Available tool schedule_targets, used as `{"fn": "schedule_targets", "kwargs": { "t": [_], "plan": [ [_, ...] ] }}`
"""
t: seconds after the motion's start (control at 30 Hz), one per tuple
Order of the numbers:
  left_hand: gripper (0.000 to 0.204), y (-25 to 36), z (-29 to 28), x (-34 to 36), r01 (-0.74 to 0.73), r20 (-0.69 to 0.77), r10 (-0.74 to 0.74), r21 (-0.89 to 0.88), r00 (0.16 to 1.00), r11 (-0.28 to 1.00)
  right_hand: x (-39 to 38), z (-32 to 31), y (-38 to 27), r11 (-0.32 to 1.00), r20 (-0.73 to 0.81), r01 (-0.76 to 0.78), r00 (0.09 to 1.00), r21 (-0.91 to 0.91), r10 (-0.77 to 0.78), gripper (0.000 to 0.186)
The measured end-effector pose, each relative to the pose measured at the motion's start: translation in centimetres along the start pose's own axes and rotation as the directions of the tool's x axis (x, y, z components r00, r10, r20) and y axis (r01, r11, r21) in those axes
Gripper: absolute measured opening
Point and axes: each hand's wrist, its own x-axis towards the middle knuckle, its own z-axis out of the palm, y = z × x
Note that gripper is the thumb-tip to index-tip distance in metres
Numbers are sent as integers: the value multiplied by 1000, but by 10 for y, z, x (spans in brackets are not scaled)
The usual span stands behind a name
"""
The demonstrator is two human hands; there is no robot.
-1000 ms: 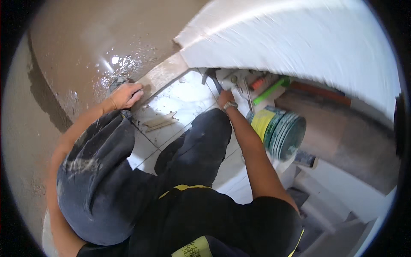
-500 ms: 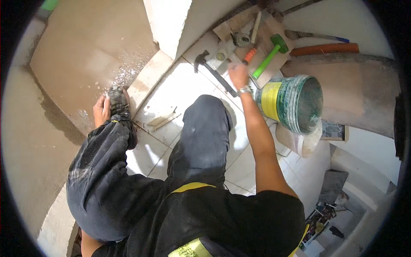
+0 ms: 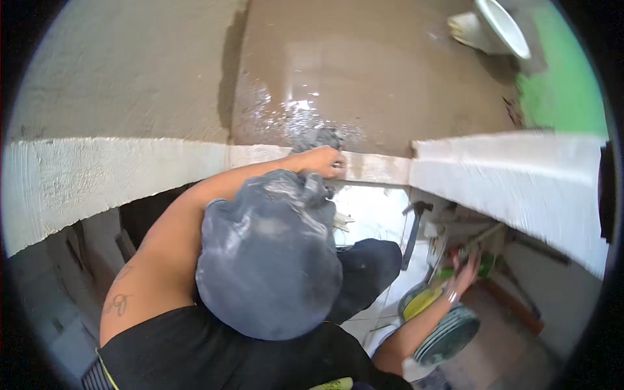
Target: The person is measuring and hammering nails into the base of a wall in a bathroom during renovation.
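Note:
My left hand (image 3: 327, 161) rests with curled fingers on the pale sill (image 3: 377, 169), right beside my dirty shoe (image 3: 318, 138) at the edge of the wet cement floor (image 3: 364, 84). Whatever is inside its fingers, if anything, is hidden. At the lower right, my right hand (image 3: 464, 272) reaches among the tools, blurred, close to a red-orange handle (image 3: 455, 257); whether it grips that handle is unclear. To its left a claw hammer (image 3: 411, 234) lies on the white tiles. Under my right forearm a green bucket (image 3: 448, 335) with a yellow label lies tipped.
A white toilet bowl (image 3: 494, 29) is at the far right of the wet floor. White walls (image 3: 507, 166) border the sill on both sides. Broken wood pieces (image 3: 342, 221) lie on the tiles. A reddish-orange bar (image 3: 515, 307) lies beyond the bucket.
The view has swung left, bringing the toilet bowl into sight. My left hand has come from beside the shoe to the sill edge. My right hand is still among the tools.

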Motion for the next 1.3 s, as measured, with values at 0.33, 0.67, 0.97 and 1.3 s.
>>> {"fn": "schedule_targets", "kwargs": {
  "t": [0.33, 0.67, 0.97, 1.3],
  "plan": [
    [32, 11, -10, 24, 29, 14, -27, -143, 1000, 989, -174, 186, 23, 869, 622, -493, 695, 46, 361, 44],
    [29, 8, -22, 7, 147, 3, -248, -812, 969, 564, -139, 338, -11, 494, 886, 869, 257, -36, -386, 56],
    [10, -22, -105, -37, -263, -267, -607, -960, 748, 99, -97, 235, 6, 519, 917, 785, 400, -339, -7, 58],
    [29, 34, -52, -15, -71, -191, -619, -974, 762, 213, -116, 166, -15, 407, 852, 800, 516, -441, -90, 42]
  ]
}}
